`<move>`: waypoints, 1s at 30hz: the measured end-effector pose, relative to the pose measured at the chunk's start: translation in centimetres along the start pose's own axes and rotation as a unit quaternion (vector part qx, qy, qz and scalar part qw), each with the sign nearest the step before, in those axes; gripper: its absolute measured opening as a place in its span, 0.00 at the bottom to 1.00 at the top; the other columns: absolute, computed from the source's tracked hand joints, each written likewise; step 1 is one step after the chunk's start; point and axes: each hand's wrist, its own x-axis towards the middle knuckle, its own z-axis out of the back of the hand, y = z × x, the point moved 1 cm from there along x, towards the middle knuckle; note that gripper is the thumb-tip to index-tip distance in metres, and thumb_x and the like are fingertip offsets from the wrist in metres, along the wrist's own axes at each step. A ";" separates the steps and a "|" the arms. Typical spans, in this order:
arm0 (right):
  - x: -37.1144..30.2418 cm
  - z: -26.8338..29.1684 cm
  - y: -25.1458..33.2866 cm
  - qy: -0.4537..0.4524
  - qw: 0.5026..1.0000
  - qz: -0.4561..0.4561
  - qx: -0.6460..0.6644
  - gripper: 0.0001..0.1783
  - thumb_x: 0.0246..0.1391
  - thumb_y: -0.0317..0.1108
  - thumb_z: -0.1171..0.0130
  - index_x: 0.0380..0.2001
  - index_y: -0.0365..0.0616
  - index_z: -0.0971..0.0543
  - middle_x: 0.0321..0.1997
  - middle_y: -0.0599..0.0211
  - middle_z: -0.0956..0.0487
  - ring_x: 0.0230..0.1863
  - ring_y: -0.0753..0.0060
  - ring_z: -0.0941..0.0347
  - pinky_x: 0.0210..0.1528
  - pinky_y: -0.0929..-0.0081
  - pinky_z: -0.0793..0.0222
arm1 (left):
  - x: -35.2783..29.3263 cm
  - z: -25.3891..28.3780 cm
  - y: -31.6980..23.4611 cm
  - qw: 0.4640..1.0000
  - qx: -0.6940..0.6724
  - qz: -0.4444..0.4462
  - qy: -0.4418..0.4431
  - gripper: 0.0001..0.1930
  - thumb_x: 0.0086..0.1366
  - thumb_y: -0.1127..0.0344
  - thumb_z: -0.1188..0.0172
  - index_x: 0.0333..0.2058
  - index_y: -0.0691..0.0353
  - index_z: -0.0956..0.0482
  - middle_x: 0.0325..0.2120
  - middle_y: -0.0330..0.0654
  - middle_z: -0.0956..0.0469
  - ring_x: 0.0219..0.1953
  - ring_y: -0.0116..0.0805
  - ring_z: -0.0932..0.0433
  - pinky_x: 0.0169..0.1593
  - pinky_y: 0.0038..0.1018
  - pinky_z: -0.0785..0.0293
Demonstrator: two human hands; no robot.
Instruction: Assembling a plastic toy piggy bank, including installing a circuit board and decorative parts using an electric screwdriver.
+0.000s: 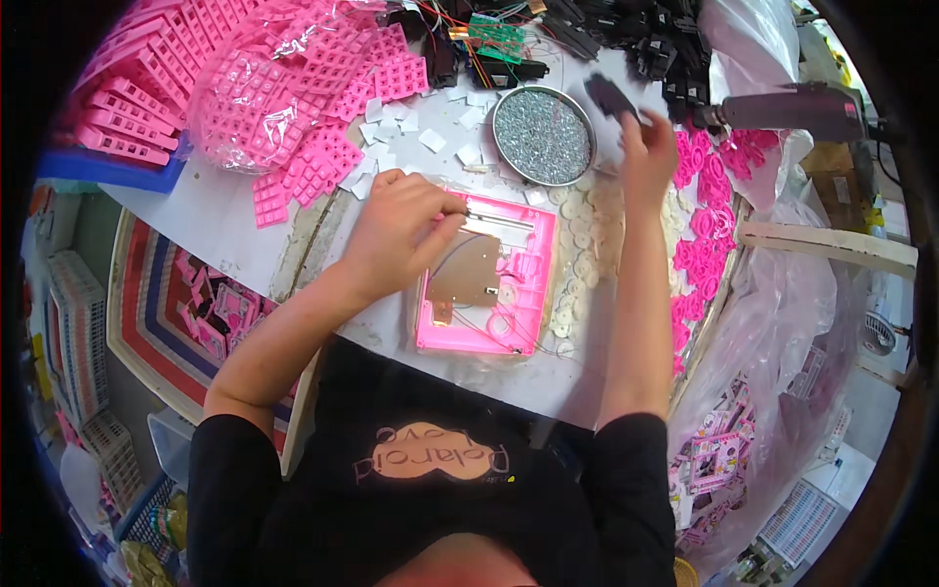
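Observation:
A pink plastic casing (541,293) lies open in front of me, with a brown circuit board (468,272), thin wires and a pale strip near its far edge. My left hand (406,223) is over its far left corner, thumb and fingers closed together there. Whatever they pinch, if anything, is too small to make out. Farther right, my right hand (649,157) is raised above the table, its fingertips gripping a dark, flat black plastic part (610,96). Just left of that part stands a round metal dish (544,135) full of small screws.
Pink keypad pieces (318,161), some bagged, are heaped far left, with white square pieces (432,140) beside them. Black parts and a green circuit board (497,37) lie at the back. Cream discs (584,240) and pink rings (706,230) spread right. A grey arm-like tool (792,111) juts in.

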 end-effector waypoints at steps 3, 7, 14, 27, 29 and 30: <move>-8.6 4.8 5.1 -0.016 0.995 0.092 0.026 0.16 0.62 0.27 0.38 0.51 0.33 0.23 0.46 0.62 0.20 0.44 0.73 0.23 0.48 0.76 0.24 | -0.2 -0.1 0.2 1.000 -0.022 0.011 -0.012 0.04 0.61 0.71 0.35 0.35 0.61 0.18 0.28 0.39 0.21 0.33 0.35 0.24 0.47 0.34 0.37; -12.9 9.1 13.9 0.104 0.982 0.127 -0.090 0.22 0.49 0.20 0.30 0.49 0.36 0.21 0.40 0.65 0.19 0.40 0.76 0.22 0.45 0.77 0.26 | -0.2 0.0 0.4 1.000 -0.012 0.001 0.002 0.04 0.61 0.70 0.35 0.35 0.60 0.18 0.28 0.39 0.21 0.33 0.35 0.24 0.47 0.33 0.37; -13.9 1.4 18.4 0.469 0.804 0.309 -0.196 0.27 0.39 0.30 0.27 0.46 0.44 0.23 0.44 0.60 0.19 0.46 0.56 0.23 0.51 0.60 0.26 | -0.1 0.0 0.4 1.000 0.012 -0.009 -0.009 0.04 0.63 0.66 0.35 0.35 0.57 0.18 0.29 0.36 0.19 0.35 0.35 0.23 0.47 0.35 0.37; -15.4 2.8 12.2 0.373 0.891 0.233 -0.114 0.30 0.39 0.27 0.26 0.50 0.41 0.22 0.50 0.56 0.21 0.49 0.52 0.25 0.47 0.62 0.24 | 2.2 1.6 0.4 0.987 -0.017 -0.096 0.126 0.04 0.63 0.68 0.36 0.35 0.60 0.19 0.30 0.40 0.21 0.37 0.42 0.22 0.47 0.36 0.30; -14.8 2.9 12.2 0.395 0.885 0.219 -0.111 0.30 0.40 0.26 0.27 0.50 0.41 0.22 0.48 0.56 0.21 0.48 0.53 0.25 0.45 0.62 0.24 | 3.4 1.9 0.2 0.977 -0.002 -0.117 0.176 0.04 0.63 0.67 0.36 0.34 0.60 0.19 0.30 0.41 0.21 0.37 0.44 0.22 0.46 0.37 0.30; -14.6 2.9 12.1 0.400 0.884 0.218 -0.107 0.29 0.40 0.27 0.27 0.50 0.41 0.22 0.47 0.56 0.21 0.48 0.53 0.25 0.45 0.62 0.25 | 3.9 2.0 0.2 0.972 0.008 -0.118 0.205 0.04 0.63 0.67 0.36 0.34 0.60 0.19 0.30 0.42 0.21 0.38 0.45 0.22 0.45 0.38 0.29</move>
